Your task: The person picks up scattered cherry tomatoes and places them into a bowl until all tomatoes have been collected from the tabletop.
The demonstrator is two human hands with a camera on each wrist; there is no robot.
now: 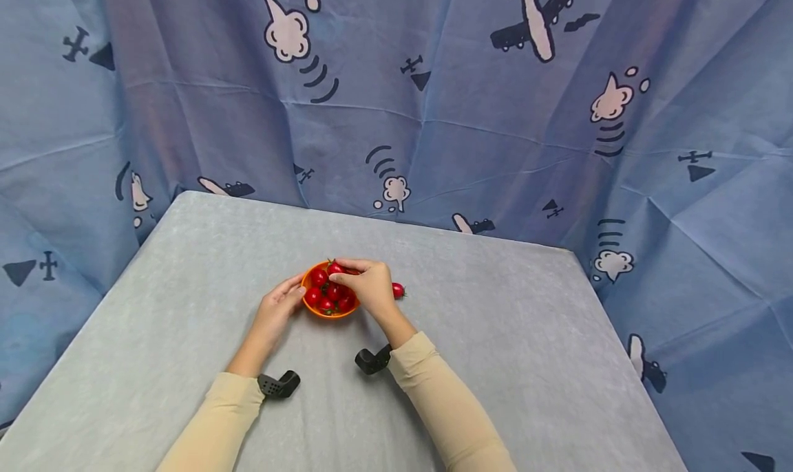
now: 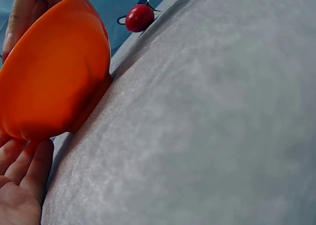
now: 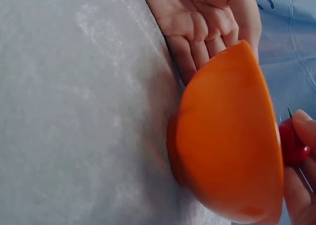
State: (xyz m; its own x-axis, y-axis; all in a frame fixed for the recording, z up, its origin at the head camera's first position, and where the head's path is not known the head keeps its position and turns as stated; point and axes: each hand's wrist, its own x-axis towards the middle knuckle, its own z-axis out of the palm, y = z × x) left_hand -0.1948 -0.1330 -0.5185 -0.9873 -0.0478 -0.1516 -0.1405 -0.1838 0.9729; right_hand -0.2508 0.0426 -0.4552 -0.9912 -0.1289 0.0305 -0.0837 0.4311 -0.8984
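Observation:
An orange bowl with several red cherry tomatoes in it sits on the cloth-covered table. My left hand rests against the bowl's left side, its fingers straight along the outer wall and the thumb by the rim. Over the bowl's far right part, my right hand pinches a cherry tomato between thumb and fingers, its green stem showing. Another cherry tomato lies on the table just right of the right hand; the left wrist view shows this tomato beyond the bowl.
A pale grey cloth covers the table. Behind it and at both sides hangs a blue curtain printed with planes and clouds. Each wrist wears a black camera mount, one at the left wrist and one at the right.

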